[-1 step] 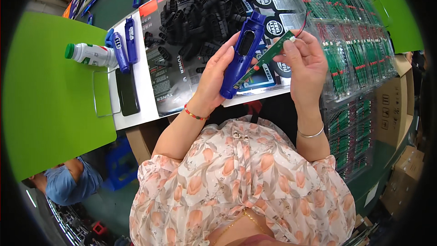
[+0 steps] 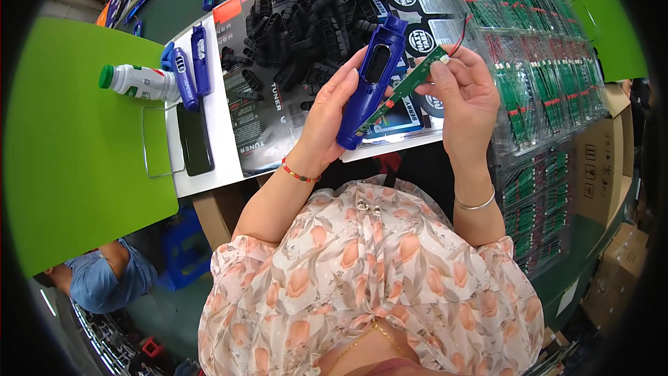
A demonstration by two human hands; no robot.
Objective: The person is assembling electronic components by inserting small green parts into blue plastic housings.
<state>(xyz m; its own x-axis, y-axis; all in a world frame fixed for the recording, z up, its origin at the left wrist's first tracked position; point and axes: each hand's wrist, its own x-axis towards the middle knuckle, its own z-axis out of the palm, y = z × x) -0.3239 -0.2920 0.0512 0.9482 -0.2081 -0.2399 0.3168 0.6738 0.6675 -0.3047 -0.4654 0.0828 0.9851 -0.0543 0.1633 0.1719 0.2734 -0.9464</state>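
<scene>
My left hand (image 2: 325,113) is closed round a blue plastic housing (image 2: 364,97), a long half shell with an oval opening, held at a tilt over the front of the table. In my right hand (image 2: 469,97), thumb and fingers pinch the upper end of a narrow green circuit board (image 2: 410,83). A white connector and a red and a black wire (image 2: 462,35) show at that end. The board slants down to the left, its lower end lying at the housing's lower part. Whether that end is inside the housing, I cannot tell.
Black plastic parts (image 2: 299,35) are heaped beyond my hands on a printed sheet (image 2: 254,136). Clear trays of green circuit boards (image 2: 543,97) stand on the right. To the left are a phone (image 2: 195,141), blue housings (image 2: 200,63), a white bottle (image 2: 142,83) and a green panel (image 2: 69,167).
My right hand and the circuit board have shifted very slightly to the left. The wires sit a little differently. My left hand and the housing look the same.
</scene>
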